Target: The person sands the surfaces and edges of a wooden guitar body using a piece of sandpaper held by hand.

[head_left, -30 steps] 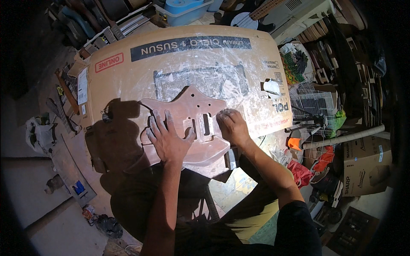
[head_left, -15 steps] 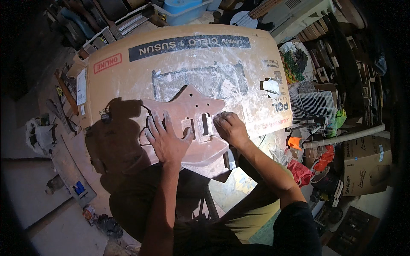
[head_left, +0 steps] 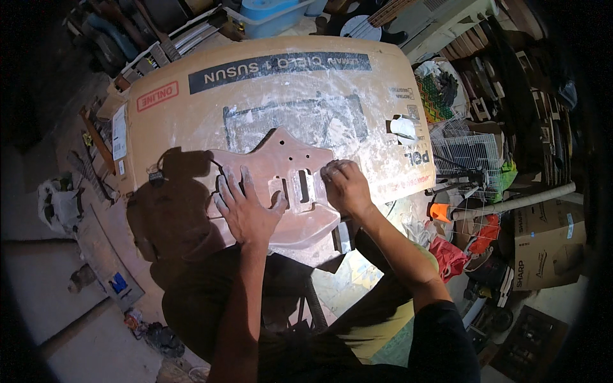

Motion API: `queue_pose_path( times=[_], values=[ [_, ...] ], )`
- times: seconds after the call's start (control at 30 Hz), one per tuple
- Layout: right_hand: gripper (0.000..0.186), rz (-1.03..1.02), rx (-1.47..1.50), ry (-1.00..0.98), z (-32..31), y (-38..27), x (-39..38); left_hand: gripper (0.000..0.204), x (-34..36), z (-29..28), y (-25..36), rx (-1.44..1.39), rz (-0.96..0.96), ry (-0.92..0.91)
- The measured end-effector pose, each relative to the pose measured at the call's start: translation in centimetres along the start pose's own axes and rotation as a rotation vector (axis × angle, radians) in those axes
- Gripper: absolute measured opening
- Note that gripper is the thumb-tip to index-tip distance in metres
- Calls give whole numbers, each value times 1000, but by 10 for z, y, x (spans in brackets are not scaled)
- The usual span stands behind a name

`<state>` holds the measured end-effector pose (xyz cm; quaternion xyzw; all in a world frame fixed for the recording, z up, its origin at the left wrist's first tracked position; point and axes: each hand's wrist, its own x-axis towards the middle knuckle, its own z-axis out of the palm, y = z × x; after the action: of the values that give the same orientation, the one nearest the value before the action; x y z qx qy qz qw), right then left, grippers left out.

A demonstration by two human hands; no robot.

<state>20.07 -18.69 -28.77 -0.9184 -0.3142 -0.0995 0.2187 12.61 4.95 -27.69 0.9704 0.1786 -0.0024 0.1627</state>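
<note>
A reddish-brown wooden electric guitar body (head_left: 305, 225) lies flat in front of me, with routed slots in its middle and several small round holes near its far point. My left hand (head_left: 245, 210) rests on its left part, fingers spread and pressing flat. At the body's right edge is my right hand (head_left: 347, 185), its fingers curled together against the rim. Whatever sits under those fingers is hidden. Pale dust covers the cardboard (head_left: 172, 121) beneath the guitar body.
A white object (head_left: 403, 127) lies on the cardboard's right side. Beyond the far edge stands a blue plastic tub (head_left: 271, 22). To the right are a white wire rack (head_left: 469, 156), a red bag (head_left: 447, 257) and a cardboard box (head_left: 549, 246). My shadow darkens the cardboard's left part.
My right hand has slid a little away from me along the guitar body's right edge. My left hand stays in place on the wood. The whole view has shifted slightly.
</note>
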Motion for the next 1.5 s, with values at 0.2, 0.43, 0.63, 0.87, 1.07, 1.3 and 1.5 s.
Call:
queue_pose_path(
  times=[0.2, 0.43, 0.63, 0.87, 1.07, 1.3, 1.5],
  values=[
    [25, -53, 54, -33, -6, -3, 1, 103, 1, 3, -1, 9, 6, 13],
    [26, 39, -2, 3, -7, 0, 8, 103, 2, 2, 1, 3, 3, 10],
    [26, -86, 7, 7, -6, 6, 9, 105, 1, 0, 1, 2, 8, -5],
    [24, -28, -33, -28, -5, 2, 6, 104, 1, -8, 5, -48, -27, -42],
    [29, -75, 14, -60, -6, 6, 7, 105, -1, -7, 4, -57, -19, -40],
    [28, -31, 15, -82, -19, 4, 17, 102, 1, 0, 2, -10, -1, 2],
    [27, -109, 25, -49, -8, 1, 8, 104, 1, 2, 0, 2, -14, -1]
  ],
)
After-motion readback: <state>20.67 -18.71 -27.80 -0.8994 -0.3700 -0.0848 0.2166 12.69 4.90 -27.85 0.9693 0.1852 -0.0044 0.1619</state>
